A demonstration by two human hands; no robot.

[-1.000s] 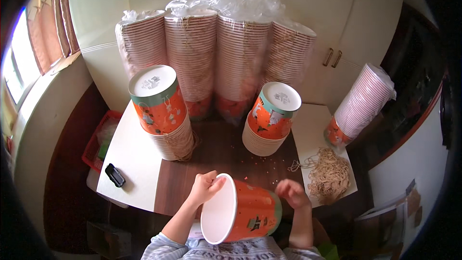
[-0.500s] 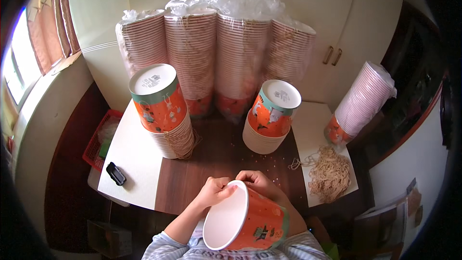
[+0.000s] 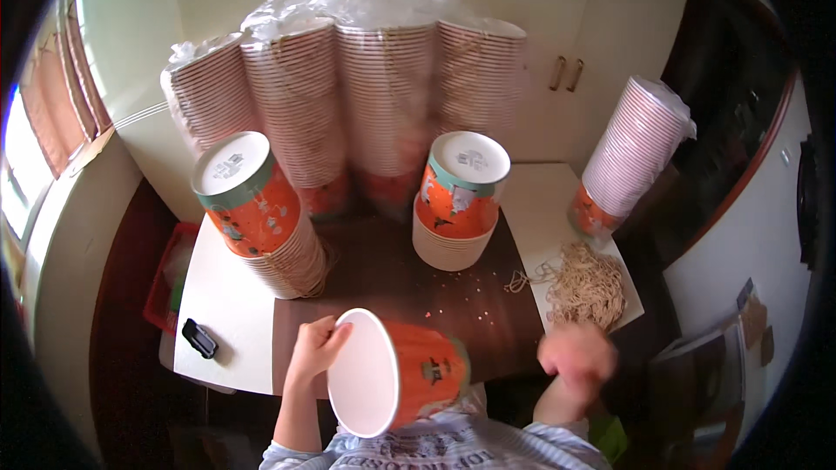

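My left hand (image 3: 319, 346) grips the rim of a large orange paper bucket (image 3: 431, 372), thumb on the white inside wall. The bucket lies tilted on its side in front of my chest, mouth to the left. My right hand (image 3: 577, 355) is away from it at the right, just in front of a tangled heap of beige string (image 3: 589, 287). Motion smears its fingers, so I cannot see whether they hold anything. Farther back stand two upside-down bucket stacks, the left stack (image 3: 248, 209) wound with string and the right stack (image 3: 461, 200) shorter.
Tall plastic-wrapped bucket stacks (image 3: 300, 113) line the back of the table. Another wrapped stack (image 3: 631, 152) leans at the far right. A small black tray (image 3: 199, 339) sits on the white left part of the table, near a red basket (image 3: 159, 292). Small bits are scattered mid-table.
My right hand has left the bucket's rim and moved right, toward the string heap. My left hand still holds the bucket, now slightly farther left in view. The whole view has shifted.
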